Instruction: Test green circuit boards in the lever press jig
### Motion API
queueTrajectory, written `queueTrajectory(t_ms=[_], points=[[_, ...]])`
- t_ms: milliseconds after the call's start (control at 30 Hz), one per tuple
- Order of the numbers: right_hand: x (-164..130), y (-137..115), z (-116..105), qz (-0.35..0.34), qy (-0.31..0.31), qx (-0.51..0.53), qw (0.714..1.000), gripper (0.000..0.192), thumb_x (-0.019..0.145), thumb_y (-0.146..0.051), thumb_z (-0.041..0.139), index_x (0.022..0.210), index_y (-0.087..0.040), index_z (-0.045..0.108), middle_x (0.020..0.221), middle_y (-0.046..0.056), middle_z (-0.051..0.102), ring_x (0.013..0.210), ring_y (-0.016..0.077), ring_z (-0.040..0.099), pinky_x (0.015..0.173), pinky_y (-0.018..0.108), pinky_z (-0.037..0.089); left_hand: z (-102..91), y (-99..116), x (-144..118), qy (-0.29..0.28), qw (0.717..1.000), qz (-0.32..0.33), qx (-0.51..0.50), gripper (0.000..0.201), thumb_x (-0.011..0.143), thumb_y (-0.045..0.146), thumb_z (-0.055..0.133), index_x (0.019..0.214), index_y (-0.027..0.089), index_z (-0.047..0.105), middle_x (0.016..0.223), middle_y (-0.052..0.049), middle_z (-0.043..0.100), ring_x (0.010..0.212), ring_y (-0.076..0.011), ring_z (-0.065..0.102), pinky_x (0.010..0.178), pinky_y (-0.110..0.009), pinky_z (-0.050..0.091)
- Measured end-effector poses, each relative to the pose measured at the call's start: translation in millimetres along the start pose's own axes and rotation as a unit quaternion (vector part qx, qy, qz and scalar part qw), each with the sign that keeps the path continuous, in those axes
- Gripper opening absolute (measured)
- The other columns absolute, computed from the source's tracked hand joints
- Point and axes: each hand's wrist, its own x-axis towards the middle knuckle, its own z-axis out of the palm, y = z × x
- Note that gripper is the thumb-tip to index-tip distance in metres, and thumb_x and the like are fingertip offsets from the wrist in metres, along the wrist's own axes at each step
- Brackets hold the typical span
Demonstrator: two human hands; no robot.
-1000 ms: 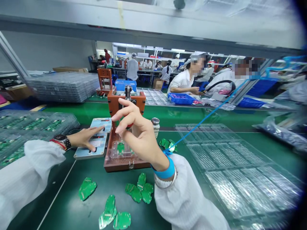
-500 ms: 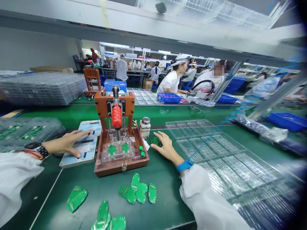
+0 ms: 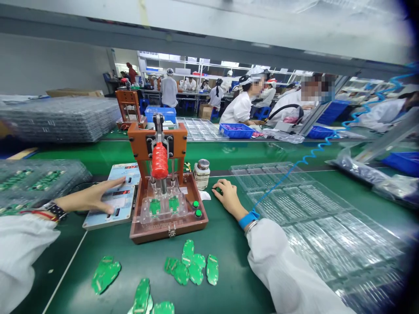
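Note:
My left hand (image 3: 93, 196) is open, its fingers spread over two light-blue meter boxes (image 3: 121, 201). A fingertip and the thumb rest at their black switches, and red digits glow on both displays. My right hand (image 3: 228, 196) is curled on the table right of a small jar (image 3: 201, 174), closed over a green circuit board (image 3: 220, 190) that is mostly hidden by the fingers. Between my hands stands a test fixture (image 3: 168, 233) with a red-handled toggle clamp (image 3: 159, 161). Two green boards (image 3: 173, 203) lie under its clear plate.
Loose green boards (image 3: 196, 268) lie in front of the fixture. Clear plastic trays (image 3: 314, 209) cover the right side, and stacked trays (image 3: 59, 117) stand at the back left. A blue coiled cord (image 3: 314, 152) runs to my right wristband. Co-workers sit beyond the green belt (image 3: 229, 151).
My right fingers have curled in over the green board they were spread above. Red digits have lit on the meter boxes. My left hand stays on the switches. The view has shifted slightly.

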Motion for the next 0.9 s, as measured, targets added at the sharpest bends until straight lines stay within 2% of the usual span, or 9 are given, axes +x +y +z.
queueTrajectory(t_ms=[167,233,300,400,500,567,733,900], points=[[6,12,2,0.013,0.063,0.053,0.997,0.014,0.078,-0.018,0.044,0.083,-0.02,0.058,0.107,0.01,0.056,0.102,0.0246,0.053,0.082,0.04,0.042,0.7,-17,-3,0.116,0.984,-0.112,-0.074,0.055,0.072,0.062,0.063,0.116,0.03,0.052,0.121,0.002,0.063,0.115,-0.025,0.056,0.101,-0.04,0.042],[9,17,1,0.014,0.093,0.079,0.992,0.014,0.074,-0.016,0.043,0.08,-0.02,0.055,0.106,0.01,0.056,0.102,0.0235,0.054,0.082,0.037,0.044,2.4,-22,-6,0.17,0.971,-0.153,-0.076,0.046,0.077,0.06,0.059,0.112,0.03,0.053,0.116,0.004,0.065,0.114,-0.0229,0.057,0.103,-0.039,0.04],[11,23,0,0.021,0.13,0.102,0.986,0.012,0.072,-0.016,0.042,0.077,-0.02,0.053,0.102,0.01,0.057,0.1,0.0225,0.056,0.084,0.037,0.045,5.4,-24,-10,0.202,0.959,-0.186,-0.073,0.042,0.078,0.058,0.058,0.107,0.028,0.055,0.112,0.004,0.067,0.113,-0.0243,0.057,0.103,-0.041,0.041],[13,32,-2,0.044,0.189,0.126,0.973,0.009,0.072,-0.018,0.041,0.077,-0.02,0.049,0.097,0.011,0.059,0.097,0.0227,0.058,0.088,0.039,0.045,8.6,-22,-14,0.201,0.955,-0.202,-0.084,0.04,0.08,0.055,0.056,0.106,0.025,0.056,0.11,0.001,0.068,0.111,-0.0263,0.058,0.1,-0.041,0.044],[14,38,-3,0.059,0.217,0.142,0.964,0.009,0.073,-0.019,0.041,0.079,-0.019,0.048,0.096,0.012,0.059,0.096,0.023,0.058,0.089,0.041,0.045,9.6,-22,-15,0.198,0.957,-0.203,-0.06,0.038,0.08,0.054,0.055,0.105,0.025,0.057,0.108,0.002,0.068,0.109,-0.0261,0.06,0.098,-0.041,0.045],[15,38,-1,0.052,0.21,0.148,0.965,0.01,0.073,-0.02,0.042,0.079,-0.019,0.05,0.096,0.012,0.06,0.096,0.0227,0.058,0.09,0.04,0.044,10.7,-25,-15,0.208,0.957,-0.201,-0.034,0.038,0.078,0.055,0.053,0.103,0.026,0.06,0.106,0.001,0.069,0.107,-0.0269,0.061,0.097,-0.041,0.046],[18,33,7,0.018,0.151,0.145,0.978,0.009,0.072,-0.024,0.051,0.077,-0.019,0.057,0.101,0.011,0.058,0.101,0.0244,0.055,0.091,0.041,0.042,15.6,-44,-11,0.237,0.952,-0.192,-0.033,0.05,0.074,0.056,0.047,0.106,0.02,0.061,0.103,-0.01,0.07,0.102,-0.0299,0.064,0.093,-0.043,0.048],[23,35,12,0.015,0.142,0.144,0.979,0.003,0.068,-0.02,0.05,0.066,-0.02,0.047,0.088,0.008,0.058,0.093,0.0237,0.056,0.085,0.04,0.043,15.6,-52,-11,0.224,0.956,-0.189,-0.029,0.055,0.072,0.058,0.049,0.106,0.017,0.061,0.103,-0.012,0.07,0.099,-0.0313,0.065,0.091,-0.044,0.049]])
